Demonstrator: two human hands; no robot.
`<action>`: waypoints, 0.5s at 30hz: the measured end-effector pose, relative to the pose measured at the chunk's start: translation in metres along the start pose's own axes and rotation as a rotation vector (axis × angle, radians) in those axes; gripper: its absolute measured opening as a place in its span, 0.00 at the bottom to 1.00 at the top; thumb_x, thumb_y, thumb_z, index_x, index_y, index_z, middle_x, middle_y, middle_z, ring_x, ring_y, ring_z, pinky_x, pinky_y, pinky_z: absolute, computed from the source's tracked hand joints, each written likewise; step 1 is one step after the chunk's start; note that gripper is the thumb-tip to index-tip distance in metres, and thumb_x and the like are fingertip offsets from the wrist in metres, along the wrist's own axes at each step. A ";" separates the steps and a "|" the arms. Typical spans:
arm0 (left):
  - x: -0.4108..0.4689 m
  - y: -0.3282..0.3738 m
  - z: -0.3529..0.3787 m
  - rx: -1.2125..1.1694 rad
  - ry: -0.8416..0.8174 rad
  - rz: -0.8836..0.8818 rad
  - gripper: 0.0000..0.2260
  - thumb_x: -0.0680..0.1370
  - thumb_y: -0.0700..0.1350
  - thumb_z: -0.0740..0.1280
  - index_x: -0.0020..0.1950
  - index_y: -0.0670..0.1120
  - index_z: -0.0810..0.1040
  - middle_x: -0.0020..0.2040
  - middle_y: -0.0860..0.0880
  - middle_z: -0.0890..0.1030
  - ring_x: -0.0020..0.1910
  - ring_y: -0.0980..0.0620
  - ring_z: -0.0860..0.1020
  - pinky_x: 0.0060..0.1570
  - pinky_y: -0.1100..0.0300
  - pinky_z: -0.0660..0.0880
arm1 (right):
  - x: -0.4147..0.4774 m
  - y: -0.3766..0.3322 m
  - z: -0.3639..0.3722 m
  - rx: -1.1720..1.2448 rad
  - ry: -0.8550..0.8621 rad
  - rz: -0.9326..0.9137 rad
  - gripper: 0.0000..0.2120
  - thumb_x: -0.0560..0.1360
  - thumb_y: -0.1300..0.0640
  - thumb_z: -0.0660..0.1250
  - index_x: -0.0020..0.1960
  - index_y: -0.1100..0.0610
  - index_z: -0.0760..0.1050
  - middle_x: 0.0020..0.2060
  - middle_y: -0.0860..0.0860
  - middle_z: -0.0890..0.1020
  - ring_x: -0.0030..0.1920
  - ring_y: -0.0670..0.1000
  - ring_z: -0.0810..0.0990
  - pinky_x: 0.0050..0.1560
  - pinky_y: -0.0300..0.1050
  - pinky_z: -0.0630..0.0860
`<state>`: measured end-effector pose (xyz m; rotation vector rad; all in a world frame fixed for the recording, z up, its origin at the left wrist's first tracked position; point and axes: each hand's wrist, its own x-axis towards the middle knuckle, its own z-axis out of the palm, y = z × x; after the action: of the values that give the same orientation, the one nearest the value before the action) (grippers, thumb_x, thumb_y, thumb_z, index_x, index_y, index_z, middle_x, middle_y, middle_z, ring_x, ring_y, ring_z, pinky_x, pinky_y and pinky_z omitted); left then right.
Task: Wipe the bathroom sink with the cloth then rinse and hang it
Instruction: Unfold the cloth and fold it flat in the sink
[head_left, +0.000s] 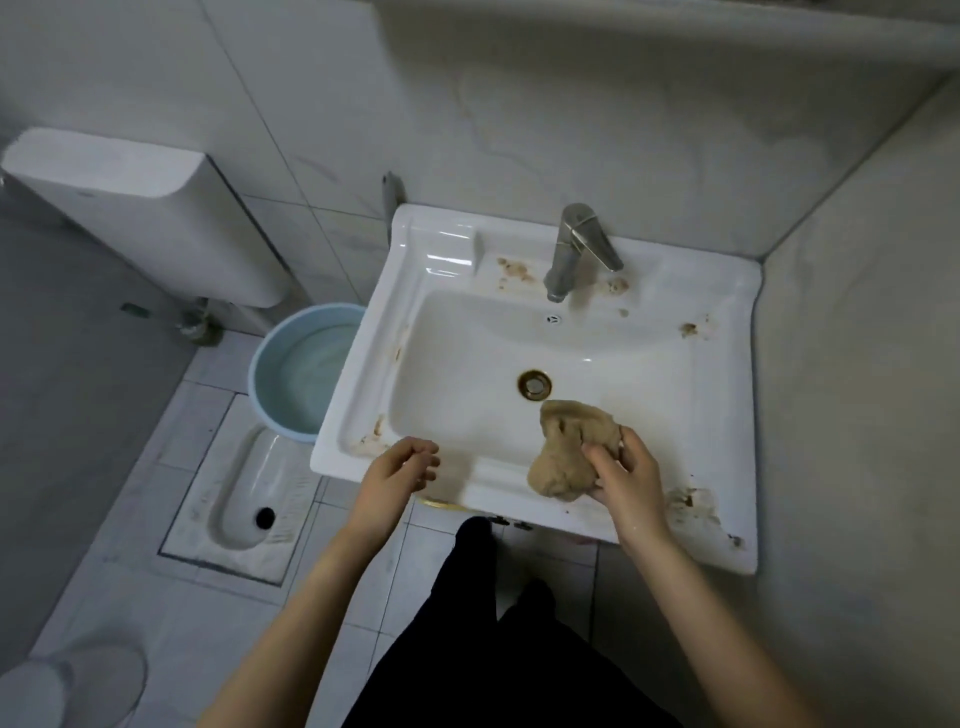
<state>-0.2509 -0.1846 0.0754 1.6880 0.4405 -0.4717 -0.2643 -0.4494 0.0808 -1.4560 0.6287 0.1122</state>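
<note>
Cloth (569, 449): tan, bunched, lumpy, draped over the sink (727, 322) front rim, just right of the brass drain (534, 384). Your right hand (626, 475) fingers clamp it. Left hand (400, 465) at the rim, fingers loosely curled, empty. Glossy white ceramic, brown smears.

A single wide-angle head view looks steeply down and forward from standing height, close over the sink (727, 291). The faucet (576, 249) and wall lie beyond both hands, floor tiles (218, 613) beneath the forearms.
</note>
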 end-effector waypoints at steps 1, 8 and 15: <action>0.014 0.007 0.002 0.016 -0.026 0.011 0.12 0.74 0.48 0.64 0.51 0.43 0.81 0.47 0.45 0.83 0.45 0.49 0.81 0.49 0.55 0.76 | 0.007 -0.001 0.004 -0.004 -0.004 -0.018 0.06 0.77 0.64 0.66 0.50 0.55 0.77 0.52 0.62 0.79 0.47 0.51 0.83 0.47 0.54 0.83; 0.107 0.034 0.033 0.141 -0.257 0.019 0.09 0.81 0.42 0.61 0.55 0.43 0.80 0.50 0.44 0.83 0.46 0.49 0.81 0.49 0.57 0.76 | 0.061 0.010 0.042 -0.130 0.003 -0.120 0.10 0.76 0.65 0.66 0.53 0.52 0.78 0.49 0.55 0.81 0.52 0.58 0.81 0.50 0.59 0.81; 0.168 0.029 0.068 0.153 -0.405 -0.061 0.11 0.81 0.47 0.63 0.57 0.43 0.79 0.53 0.45 0.82 0.48 0.48 0.80 0.54 0.53 0.77 | 0.108 0.035 0.059 -0.174 0.063 -0.132 0.09 0.76 0.64 0.66 0.53 0.54 0.77 0.46 0.52 0.81 0.50 0.57 0.80 0.47 0.57 0.82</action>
<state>-0.0981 -0.2515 -0.0013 1.6739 0.1619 -0.8898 -0.1698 -0.4212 -0.0005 -1.6707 0.5829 0.0181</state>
